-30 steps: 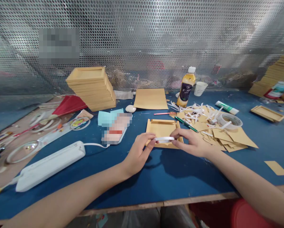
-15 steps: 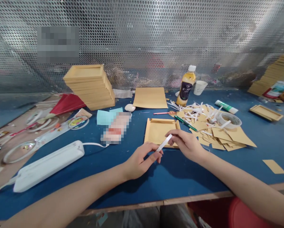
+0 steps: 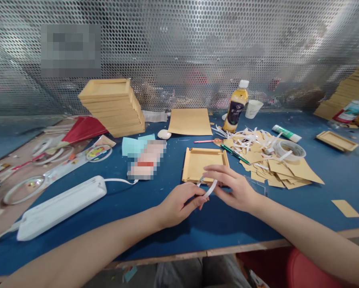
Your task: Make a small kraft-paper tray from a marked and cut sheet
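Over the table's front, my left hand pinches a white tape strip between thumb and fingers. The strip bends upward to the right. At its upper end, my right hand has its fingers closed round it, though the fingertips are partly hidden. A small shiny bit shows between the hands, too small to make out. Just behind them lies a shallow tan cardboard tray with folded edges, its near right corner covered by my right hand.
Paper scraps and white strips lie right, with a tape roll, a green pen and a drink bottle. A tray stack stands back left. A power strip lies left. Perforated metal rises behind.
My right hand has turned slightly and its fingers have come forward over the strip. The strip, straighter before, now curves between both hands. The view has shifted a little.
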### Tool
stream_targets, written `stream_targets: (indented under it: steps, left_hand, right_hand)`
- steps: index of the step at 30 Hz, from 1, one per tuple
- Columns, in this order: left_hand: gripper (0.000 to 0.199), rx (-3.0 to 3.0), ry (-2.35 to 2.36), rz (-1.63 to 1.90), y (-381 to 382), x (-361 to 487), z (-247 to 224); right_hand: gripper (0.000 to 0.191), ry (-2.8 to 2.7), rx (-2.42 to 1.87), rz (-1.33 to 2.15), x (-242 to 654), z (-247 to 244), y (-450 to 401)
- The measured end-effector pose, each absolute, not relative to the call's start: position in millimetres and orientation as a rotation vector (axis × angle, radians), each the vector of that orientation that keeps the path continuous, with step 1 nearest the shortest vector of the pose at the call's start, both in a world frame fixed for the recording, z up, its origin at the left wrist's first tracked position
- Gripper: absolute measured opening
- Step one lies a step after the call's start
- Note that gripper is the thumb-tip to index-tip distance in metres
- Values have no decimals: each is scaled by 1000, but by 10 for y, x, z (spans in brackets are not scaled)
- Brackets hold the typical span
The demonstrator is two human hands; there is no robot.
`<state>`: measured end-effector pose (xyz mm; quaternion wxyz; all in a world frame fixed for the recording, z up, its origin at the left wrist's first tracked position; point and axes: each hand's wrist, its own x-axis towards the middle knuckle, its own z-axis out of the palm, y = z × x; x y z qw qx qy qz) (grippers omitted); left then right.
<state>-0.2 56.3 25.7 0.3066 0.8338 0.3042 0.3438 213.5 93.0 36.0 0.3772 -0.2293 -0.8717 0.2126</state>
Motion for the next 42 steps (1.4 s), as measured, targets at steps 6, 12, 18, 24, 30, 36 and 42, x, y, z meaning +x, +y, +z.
stream_targets:
  steps: [6,12,18,24,30,36,42]
  left_hand:
    - [29,2191,766,911,533,-34,260]
    - [26,2253,601,869,519,-28,301]
    - [30,2196,618,857,514,-18,242]
    - [29,2172,585,912,538,3,243]
    - [14,2204,636,940,562,25,262]
    - [13,2246,790,1037,524,12,230]
    - [20,2275,967,1006,540,15,253]
  right_hand:
    - [20,-2157,-766,750,2158,298,962]
    - [23,-1909,-906,1122,2123,286,957]
    - [28,-1573,-927,1489,2040,282,983]
    - [26,-1411,-973,1693,1981,291,995]
    - [30,-1472,-986,1742,1952,243,1003]
    - [31,-1766,-1091,1200,2087,311,972]
    - [42,-2136,-681,359,2173,431,870]
